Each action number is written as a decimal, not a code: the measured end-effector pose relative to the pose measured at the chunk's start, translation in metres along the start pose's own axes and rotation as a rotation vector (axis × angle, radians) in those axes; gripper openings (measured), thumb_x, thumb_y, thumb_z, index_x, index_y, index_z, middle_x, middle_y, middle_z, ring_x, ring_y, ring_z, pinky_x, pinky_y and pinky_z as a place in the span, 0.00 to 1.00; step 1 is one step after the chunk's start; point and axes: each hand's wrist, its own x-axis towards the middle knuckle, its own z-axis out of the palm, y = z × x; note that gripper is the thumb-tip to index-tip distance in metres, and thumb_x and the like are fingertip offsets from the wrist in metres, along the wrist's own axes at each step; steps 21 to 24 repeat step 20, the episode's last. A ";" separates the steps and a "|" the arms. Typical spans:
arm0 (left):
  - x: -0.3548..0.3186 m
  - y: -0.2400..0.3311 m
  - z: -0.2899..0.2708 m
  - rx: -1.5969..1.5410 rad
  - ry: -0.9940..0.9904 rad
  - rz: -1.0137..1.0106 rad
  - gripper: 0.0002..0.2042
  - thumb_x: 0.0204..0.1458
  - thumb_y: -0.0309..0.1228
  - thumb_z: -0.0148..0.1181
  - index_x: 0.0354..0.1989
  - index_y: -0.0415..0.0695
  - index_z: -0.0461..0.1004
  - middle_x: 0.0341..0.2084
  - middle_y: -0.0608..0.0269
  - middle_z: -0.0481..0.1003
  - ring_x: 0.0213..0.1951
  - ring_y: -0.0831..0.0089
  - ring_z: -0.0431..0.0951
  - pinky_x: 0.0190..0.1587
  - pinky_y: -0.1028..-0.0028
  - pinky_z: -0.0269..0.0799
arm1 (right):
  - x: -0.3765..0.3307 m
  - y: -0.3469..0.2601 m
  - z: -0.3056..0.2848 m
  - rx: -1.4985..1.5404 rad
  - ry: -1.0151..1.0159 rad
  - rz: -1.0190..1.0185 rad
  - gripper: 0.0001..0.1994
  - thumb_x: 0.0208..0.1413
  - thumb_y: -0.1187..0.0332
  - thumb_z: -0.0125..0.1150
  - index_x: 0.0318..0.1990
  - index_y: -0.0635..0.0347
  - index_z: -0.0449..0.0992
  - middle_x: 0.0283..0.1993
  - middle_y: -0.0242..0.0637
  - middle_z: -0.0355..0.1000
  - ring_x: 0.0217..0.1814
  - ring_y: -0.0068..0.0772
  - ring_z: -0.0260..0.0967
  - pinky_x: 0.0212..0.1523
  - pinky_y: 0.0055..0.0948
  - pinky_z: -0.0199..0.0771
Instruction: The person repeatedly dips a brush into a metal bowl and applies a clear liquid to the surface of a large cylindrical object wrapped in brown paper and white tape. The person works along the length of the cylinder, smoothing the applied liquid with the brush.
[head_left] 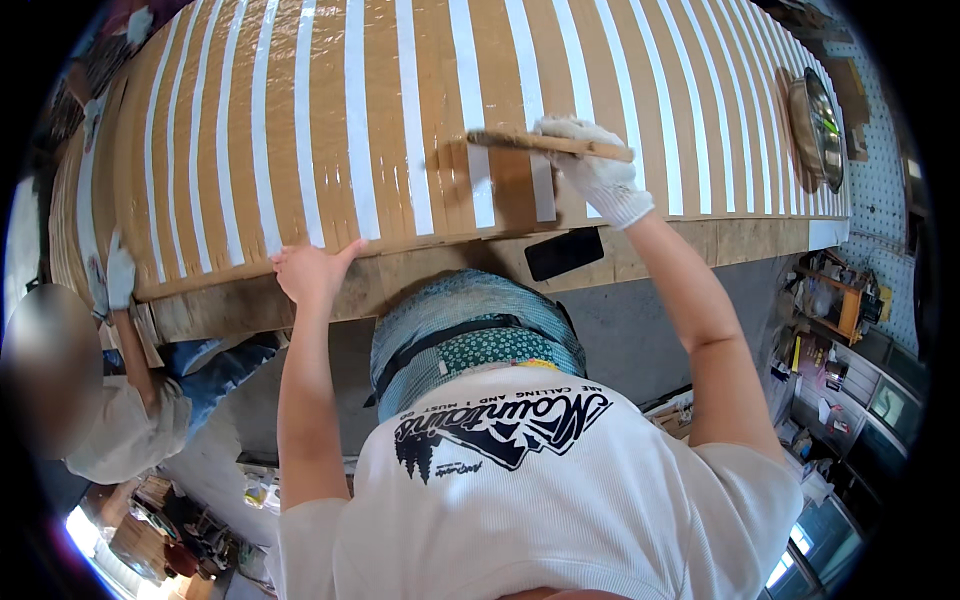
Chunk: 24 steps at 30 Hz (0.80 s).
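Note:
Brown sheeting with white stripes [384,120] covers the long table in front of me, glossy in places. My right hand [592,165], in a white knitted glove, is closed around a long, flat, brush-like wooden tool [505,140] above the stripes. The tool's underside cannot be made out, and a dark shadow falls below it. My left hand [312,268] is bare, with thumb and fingers apart. It rests on the sheeting's near edge, holding nothing.
A black phone [564,254] lies on the table's wooden near edge [680,245]. A metal bowl [815,130] with something green in it stands at the right. Another person [130,420] with white gloves works at the left end. Cluttered shelves [840,300] stand at the right.

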 end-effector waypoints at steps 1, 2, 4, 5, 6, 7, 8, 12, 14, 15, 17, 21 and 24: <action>0.000 0.000 0.000 0.004 -0.008 0.002 0.64 0.31 0.77 0.58 0.53 0.14 0.63 0.57 0.22 0.62 0.60 0.39 0.65 0.61 0.57 0.64 | -0.001 -0.006 0.001 0.075 0.193 -0.083 0.14 0.53 0.67 0.60 0.48 0.48 0.77 0.42 0.35 0.77 0.50 0.37 0.74 0.48 0.36 0.73; 0.000 -0.002 0.002 0.010 -0.018 0.000 0.65 0.32 0.77 0.58 0.55 0.13 0.60 0.57 0.22 0.62 0.61 0.39 0.64 0.62 0.56 0.63 | -0.009 -0.011 0.006 -0.041 0.200 -0.089 0.14 0.52 0.67 0.60 0.48 0.48 0.76 0.43 0.34 0.77 0.51 0.37 0.73 0.48 0.36 0.73; 0.005 -0.008 0.017 0.004 0.037 -0.008 0.66 0.32 0.77 0.57 0.57 0.12 0.57 0.58 0.21 0.60 0.62 0.38 0.63 0.62 0.56 0.63 | -0.034 -0.023 0.025 -0.273 0.221 -0.102 0.16 0.51 0.69 0.61 0.49 0.47 0.76 0.46 0.32 0.76 0.53 0.38 0.72 0.49 0.36 0.71; 0.010 -0.009 0.022 -0.002 0.065 -0.007 0.67 0.32 0.77 0.57 0.58 0.12 0.56 0.59 0.21 0.59 0.62 0.38 0.62 0.62 0.56 0.62 | -0.054 -0.013 0.039 -0.303 0.144 -0.068 0.15 0.51 0.68 0.61 0.49 0.47 0.76 0.50 0.31 0.75 0.57 0.40 0.69 0.51 0.35 0.69; 0.010 -0.012 0.022 0.002 0.075 0.001 0.67 0.32 0.77 0.57 0.58 0.12 0.55 0.59 0.21 0.59 0.62 0.38 0.62 0.62 0.56 0.63 | -0.064 -0.021 0.036 -0.297 0.068 -0.083 0.15 0.52 0.67 0.61 0.49 0.46 0.76 0.49 0.30 0.75 0.57 0.39 0.69 0.50 0.33 0.69; 0.009 -0.014 0.022 0.005 0.085 0.008 0.67 0.32 0.76 0.58 0.58 0.11 0.55 0.59 0.20 0.59 0.62 0.38 0.62 0.62 0.56 0.63 | -0.067 -0.028 0.028 -0.251 0.008 -0.067 0.14 0.52 0.67 0.62 0.48 0.47 0.77 0.48 0.31 0.76 0.54 0.39 0.71 0.50 0.33 0.70; 0.007 -0.017 0.024 0.013 0.092 0.024 0.67 0.32 0.76 0.58 0.58 0.11 0.54 0.59 0.20 0.59 0.62 0.38 0.63 0.62 0.57 0.63 | -0.067 -0.042 0.016 -0.207 -0.052 -0.041 0.13 0.53 0.67 0.62 0.47 0.47 0.78 0.46 0.31 0.76 0.52 0.39 0.72 0.49 0.33 0.71; 0.004 -0.035 0.026 0.024 0.128 0.105 0.64 0.32 0.66 0.69 0.62 0.15 0.50 0.59 0.20 0.58 0.61 0.39 0.64 0.60 0.60 0.66 | -0.029 -0.046 0.014 -0.006 -0.063 0.032 0.10 0.53 0.68 0.61 0.43 0.53 0.80 0.40 0.37 0.78 0.42 0.42 0.76 0.46 0.33 0.75; 0.006 -0.043 0.021 -0.038 0.055 0.114 0.56 0.39 0.57 0.69 0.64 0.20 0.50 0.61 0.21 0.57 0.61 0.41 0.65 0.58 0.60 0.69 | -0.002 -0.075 0.020 0.187 0.126 -0.126 0.11 0.53 0.69 0.60 0.44 0.54 0.80 0.42 0.38 0.78 0.45 0.43 0.76 0.47 0.34 0.75; 0.009 -0.043 0.020 -0.056 0.043 0.124 0.54 0.41 0.55 0.68 0.65 0.21 0.51 0.61 0.22 0.57 0.61 0.42 0.66 0.57 0.60 0.69 | 0.011 -0.089 0.023 0.083 0.141 -0.195 0.13 0.53 0.69 0.59 0.46 0.51 0.79 0.45 0.36 0.77 0.47 0.41 0.75 0.48 0.35 0.74; 0.009 -0.043 0.012 -0.074 -0.005 0.122 0.46 0.47 0.48 0.64 0.66 0.24 0.52 0.63 0.25 0.56 0.61 0.44 0.66 0.56 0.61 0.71 | 0.030 -0.120 0.050 -0.149 0.140 -0.201 0.11 0.54 0.67 0.62 0.45 0.50 0.79 0.44 0.33 0.77 0.47 0.36 0.75 0.48 0.33 0.73; 0.022 -0.049 0.012 -0.139 -0.106 0.114 0.46 0.48 0.48 0.64 0.66 0.24 0.52 0.63 0.27 0.57 0.61 0.44 0.66 0.56 0.60 0.71 | 0.033 -0.125 0.081 -0.305 0.085 -0.167 0.12 0.54 0.62 0.64 0.46 0.47 0.78 0.47 0.31 0.76 0.52 0.30 0.73 0.51 0.35 0.71; 0.022 -0.049 0.012 -0.139 -0.106 0.114 0.46 0.48 0.48 0.64 0.66 0.24 0.52 0.63 0.27 0.57 0.61 0.44 0.66 0.56 0.60 0.71 | 0.033 -0.125 0.081 -0.305 0.085 -0.167 0.12 0.54 0.62 0.64 0.46 0.47 0.78 0.47 0.31 0.76 0.52 0.30 0.73 0.51 0.35 0.71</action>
